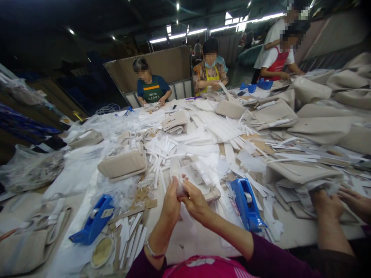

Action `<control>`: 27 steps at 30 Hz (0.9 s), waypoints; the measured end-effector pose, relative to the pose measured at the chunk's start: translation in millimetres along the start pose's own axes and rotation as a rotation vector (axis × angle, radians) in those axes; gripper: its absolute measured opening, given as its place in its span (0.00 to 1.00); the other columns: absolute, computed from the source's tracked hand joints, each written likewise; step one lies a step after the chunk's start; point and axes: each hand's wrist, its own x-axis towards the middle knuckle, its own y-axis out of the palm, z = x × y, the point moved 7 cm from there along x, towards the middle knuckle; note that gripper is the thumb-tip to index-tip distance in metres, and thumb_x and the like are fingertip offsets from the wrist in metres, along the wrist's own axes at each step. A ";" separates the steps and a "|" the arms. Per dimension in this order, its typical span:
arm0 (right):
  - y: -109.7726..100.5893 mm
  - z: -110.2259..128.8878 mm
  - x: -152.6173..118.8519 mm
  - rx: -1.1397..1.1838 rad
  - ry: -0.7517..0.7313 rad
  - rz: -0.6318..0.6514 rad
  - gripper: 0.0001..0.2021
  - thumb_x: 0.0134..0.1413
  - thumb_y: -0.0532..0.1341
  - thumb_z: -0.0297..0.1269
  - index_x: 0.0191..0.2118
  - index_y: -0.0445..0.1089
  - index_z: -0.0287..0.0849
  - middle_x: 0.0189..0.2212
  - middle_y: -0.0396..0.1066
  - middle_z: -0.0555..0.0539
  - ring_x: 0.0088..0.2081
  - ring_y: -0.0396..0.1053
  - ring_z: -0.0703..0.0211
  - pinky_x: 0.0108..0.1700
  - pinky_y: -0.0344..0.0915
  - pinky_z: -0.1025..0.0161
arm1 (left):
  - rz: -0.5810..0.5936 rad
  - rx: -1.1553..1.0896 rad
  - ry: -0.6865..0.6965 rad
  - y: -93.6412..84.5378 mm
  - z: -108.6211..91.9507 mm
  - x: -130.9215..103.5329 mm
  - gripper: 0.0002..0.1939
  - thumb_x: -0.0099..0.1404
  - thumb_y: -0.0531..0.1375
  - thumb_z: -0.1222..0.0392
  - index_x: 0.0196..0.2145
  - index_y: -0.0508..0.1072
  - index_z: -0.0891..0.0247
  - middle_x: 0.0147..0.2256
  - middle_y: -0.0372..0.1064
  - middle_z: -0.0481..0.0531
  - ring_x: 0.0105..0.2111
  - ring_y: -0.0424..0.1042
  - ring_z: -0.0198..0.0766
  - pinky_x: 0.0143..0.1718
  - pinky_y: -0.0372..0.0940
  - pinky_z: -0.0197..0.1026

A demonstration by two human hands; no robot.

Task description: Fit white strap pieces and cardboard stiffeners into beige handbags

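My left hand (171,200) and my right hand (195,199) meet at the middle of the near table. Both sets of fingers are closed round a strip of translucent white wrap (175,170), which stands up above my fingertips and hangs below them. Just beyond my hands lies a beige bag (213,194), partly covered by white wrapping and by my right hand. To the right of my hands is a blue tape dispenser (246,204). Another blue tape dispenser (95,220) stands to the left, beside a roll of tape (102,251).
White paper strips (165,150) and wrapping litter the table. Beige bags (123,164) lie left and are piled at right (321,129). A neighbour's hands (327,204) work in a bag at the near right. Several people stand across the table.
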 end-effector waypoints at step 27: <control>33.6 -88.7 17.0 0.001 0.257 0.183 0.07 0.43 0.56 0.26 0.32 0.62 0.41 0.29 0.63 0.50 0.34 0.61 0.59 0.37 0.61 0.62 | -0.058 0.072 -0.129 -45.0 49.8 80.7 0.17 0.52 0.65 0.47 0.32 0.74 0.64 0.30 0.70 0.52 0.33 0.69 0.39 0.37 0.63 0.39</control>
